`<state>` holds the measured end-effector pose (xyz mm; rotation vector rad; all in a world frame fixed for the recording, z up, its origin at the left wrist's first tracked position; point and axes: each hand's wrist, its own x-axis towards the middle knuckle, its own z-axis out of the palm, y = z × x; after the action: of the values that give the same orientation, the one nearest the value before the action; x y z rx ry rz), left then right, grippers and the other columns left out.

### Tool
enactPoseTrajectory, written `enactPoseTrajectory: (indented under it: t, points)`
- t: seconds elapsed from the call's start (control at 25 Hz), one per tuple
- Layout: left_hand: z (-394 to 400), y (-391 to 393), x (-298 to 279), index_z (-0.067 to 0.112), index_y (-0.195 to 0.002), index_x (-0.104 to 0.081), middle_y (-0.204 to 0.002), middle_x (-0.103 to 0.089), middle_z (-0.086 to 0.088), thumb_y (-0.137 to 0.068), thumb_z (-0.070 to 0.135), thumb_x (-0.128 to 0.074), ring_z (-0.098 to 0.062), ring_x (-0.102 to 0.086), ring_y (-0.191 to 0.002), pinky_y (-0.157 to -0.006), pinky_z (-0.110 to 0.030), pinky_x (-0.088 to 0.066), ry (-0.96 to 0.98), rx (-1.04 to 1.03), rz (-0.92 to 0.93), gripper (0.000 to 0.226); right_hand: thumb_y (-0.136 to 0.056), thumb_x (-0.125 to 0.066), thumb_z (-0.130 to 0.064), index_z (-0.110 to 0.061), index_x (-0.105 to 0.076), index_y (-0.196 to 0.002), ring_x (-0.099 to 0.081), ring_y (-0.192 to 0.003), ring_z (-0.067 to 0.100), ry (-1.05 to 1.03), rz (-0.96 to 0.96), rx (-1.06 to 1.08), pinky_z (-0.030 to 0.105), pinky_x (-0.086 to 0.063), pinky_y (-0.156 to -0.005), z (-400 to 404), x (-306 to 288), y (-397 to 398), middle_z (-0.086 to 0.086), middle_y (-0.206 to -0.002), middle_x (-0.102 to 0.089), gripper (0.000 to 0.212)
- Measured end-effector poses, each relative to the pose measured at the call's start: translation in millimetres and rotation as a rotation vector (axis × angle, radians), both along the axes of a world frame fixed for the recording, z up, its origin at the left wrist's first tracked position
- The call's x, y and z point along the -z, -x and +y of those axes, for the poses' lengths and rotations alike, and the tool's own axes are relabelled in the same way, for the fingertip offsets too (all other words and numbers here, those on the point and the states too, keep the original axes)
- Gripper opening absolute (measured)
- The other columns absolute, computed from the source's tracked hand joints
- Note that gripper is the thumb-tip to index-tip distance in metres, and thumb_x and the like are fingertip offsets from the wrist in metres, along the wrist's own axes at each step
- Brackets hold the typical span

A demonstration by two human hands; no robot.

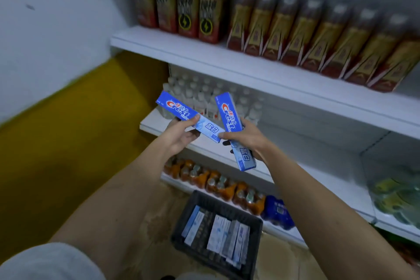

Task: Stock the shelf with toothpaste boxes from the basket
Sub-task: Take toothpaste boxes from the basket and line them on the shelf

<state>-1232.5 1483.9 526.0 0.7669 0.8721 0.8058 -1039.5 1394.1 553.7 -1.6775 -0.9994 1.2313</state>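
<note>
My left hand [179, 136] grips a blue toothpaste box [181, 111] near its middle, the box slanting up to the left. In my right hand [247, 138] is a second blue toothpaste box [229, 113], held nearly upright with its lower end hanging below the palm. Both boxes hover in front of the white middle shelf [306, 154]. Down on the floor stands a dark plastic basket [204, 202] with several more toothpaste boxes [225, 234] lying inside.
Small white bottles [200, 95] fill the left of the middle shelf. Red and gold drink cartons [295, 27] line the top shelf. Orange bottles [218, 184] and a blue pack [277, 211] sit on the bottom shelf, green packets [395, 195] at right. A yellow floor [68, 132] lies left.
</note>
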Motion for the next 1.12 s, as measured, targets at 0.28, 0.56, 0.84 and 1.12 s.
enactPoseTrajectory:
  t: [0.28,0.56,0.84,1.12]
  points:
    - [65.1,100.5,-108.3,0.011,-0.116,-0.057,-0.125,-0.064,-0.015,-0.087,0.047,-0.063,-0.03,-0.07,-0.102,-0.089,-0.051,-0.055,-0.084,0.029,-0.1,0.047,-0.066,-0.089,-0.023,-0.018,-0.058,-0.115,-0.07,-0.077,0.025,-0.141,-0.077,0.081,0.041,-0.061,-0.07,22.3,-78.4,39.4,0.008,-0.101,-0.073,0.058]
    - [105.5,150.3,-223.0,0.029,-0.114,-0.069,-0.109,-0.074,0.001,-0.06,0.057,-0.082,-0.013,-0.071,-0.092,-0.066,-0.024,-0.057,-0.626,0.788,0.874,0.063,-0.075,-0.084,-0.019,-0.019,-0.055,-0.116,-0.068,-0.078,0.021,-0.268,-0.193,0.026,0.034,-0.058,-0.069,37.8,-151.6,80.7,0.006,-0.1,-0.072,0.05]
    - [98.9,117.3,-248.3,0.032,-0.111,-0.067,-0.11,-0.071,-0.001,-0.066,0.049,-0.081,-0.019,-0.069,-0.099,-0.083,-0.035,-0.058,-0.754,0.987,1.067,0.05,-0.076,-0.083,-0.029,-0.019,-0.055,-0.116,-0.071,-0.083,0.023,-0.272,-0.254,0.068,0.038,-0.059,-0.077,35.9,-175.2,89.8,0.005,-0.101,-0.072,0.05]
    - [129.5,111.2,-354.1,0.027,-0.111,-0.068,-0.106,-0.074,-0.002,-0.079,0.037,-0.077,-0.022,-0.072,-0.095,-0.073,-0.032,-0.059,-0.886,0.765,1.074,0.034,-0.089,-0.065,-0.047,-0.014,-0.05,-0.111,-0.067,-0.065,0.019,-0.36,-0.433,0.128,0.035,-0.058,-0.062,52.8,-270.2,40.7,0.009,-0.093,-0.07,0.043]
